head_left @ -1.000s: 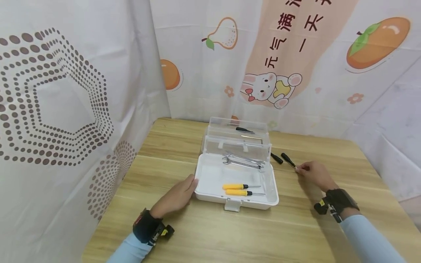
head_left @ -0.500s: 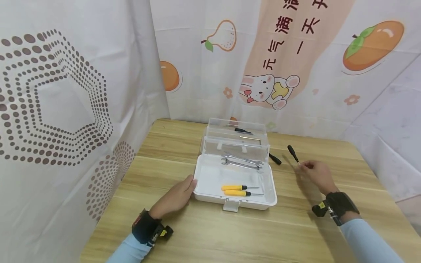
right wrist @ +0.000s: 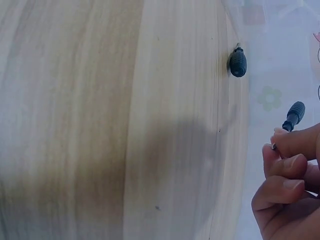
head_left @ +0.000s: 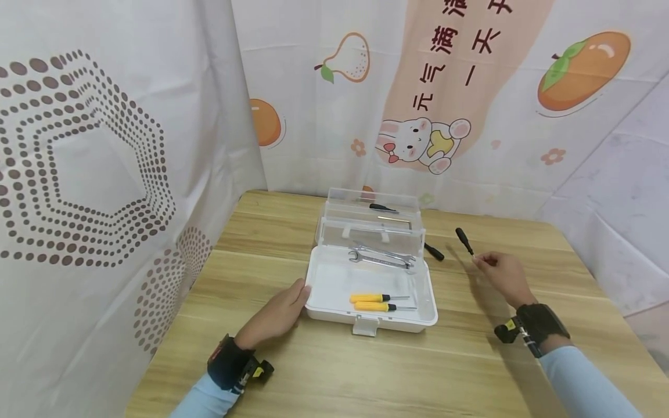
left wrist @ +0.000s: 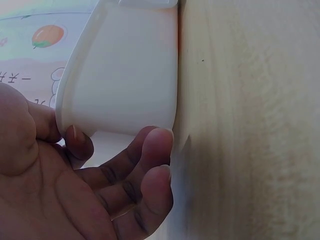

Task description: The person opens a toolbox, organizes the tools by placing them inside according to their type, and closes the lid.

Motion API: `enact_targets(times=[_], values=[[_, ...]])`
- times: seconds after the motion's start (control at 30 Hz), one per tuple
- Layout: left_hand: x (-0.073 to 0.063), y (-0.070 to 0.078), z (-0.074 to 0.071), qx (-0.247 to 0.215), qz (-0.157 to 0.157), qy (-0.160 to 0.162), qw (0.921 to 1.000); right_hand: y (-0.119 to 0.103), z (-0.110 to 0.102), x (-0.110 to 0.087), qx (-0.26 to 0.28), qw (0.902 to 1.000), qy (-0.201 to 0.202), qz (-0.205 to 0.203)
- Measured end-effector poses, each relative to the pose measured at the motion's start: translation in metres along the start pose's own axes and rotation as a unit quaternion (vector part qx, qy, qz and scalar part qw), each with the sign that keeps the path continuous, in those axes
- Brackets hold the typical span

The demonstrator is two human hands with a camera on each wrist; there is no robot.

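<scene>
In the head view my left hand (head_left: 277, 312) holds the left side of an open white toolbox (head_left: 334, 316), thumb at the rim. The left wrist view shows curled fingers at the corner of the box's wall (left wrist: 125, 65). My right hand (head_left: 504, 277) pinches the metal shaft of a small black-handled screwdriver (head_left: 463, 239), its handle pointing away, held above the table. In the right wrist view that screwdriver's ribbed handle (right wrist: 295, 114) sticks out past the fingertips. Two yellow screwdrivers (head_left: 372, 306) and silver wrenches (head_left: 378, 259) lie in the box.
Another black-handled screwdriver (head_left: 434, 251) lies on the wooden table (head_left: 334, 371) beside the box's right side. The clear lid (head_left: 371, 226) is tipped back, with a black-handled tool (head_left: 383, 207) and a hex key (head_left: 394, 219) seen at it. A printed curtain (head_left: 313, 151) hangs behind.
My right hand has lifted the black-handled screwdriver off the table and away from the other one, its handle turning to point farther back. My left hand stays at the toolbox. The head view shifts slightly.
</scene>
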State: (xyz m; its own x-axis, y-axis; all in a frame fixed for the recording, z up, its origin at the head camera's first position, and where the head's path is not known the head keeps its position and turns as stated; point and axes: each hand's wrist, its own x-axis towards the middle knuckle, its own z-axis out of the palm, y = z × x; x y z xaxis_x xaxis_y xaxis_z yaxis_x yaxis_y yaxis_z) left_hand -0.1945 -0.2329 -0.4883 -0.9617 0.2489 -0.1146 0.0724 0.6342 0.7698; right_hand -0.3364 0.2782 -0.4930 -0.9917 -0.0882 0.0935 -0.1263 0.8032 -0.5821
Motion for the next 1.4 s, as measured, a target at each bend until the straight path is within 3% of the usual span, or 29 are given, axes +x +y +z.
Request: enact_targets(times=[1.4], values=[[-0.002,-0.002,0.000,0.000,-0.005,-0.002,1.0000,-0.017,-0.004,0.007,-0.006,0.9983,0.055,-0.019]])
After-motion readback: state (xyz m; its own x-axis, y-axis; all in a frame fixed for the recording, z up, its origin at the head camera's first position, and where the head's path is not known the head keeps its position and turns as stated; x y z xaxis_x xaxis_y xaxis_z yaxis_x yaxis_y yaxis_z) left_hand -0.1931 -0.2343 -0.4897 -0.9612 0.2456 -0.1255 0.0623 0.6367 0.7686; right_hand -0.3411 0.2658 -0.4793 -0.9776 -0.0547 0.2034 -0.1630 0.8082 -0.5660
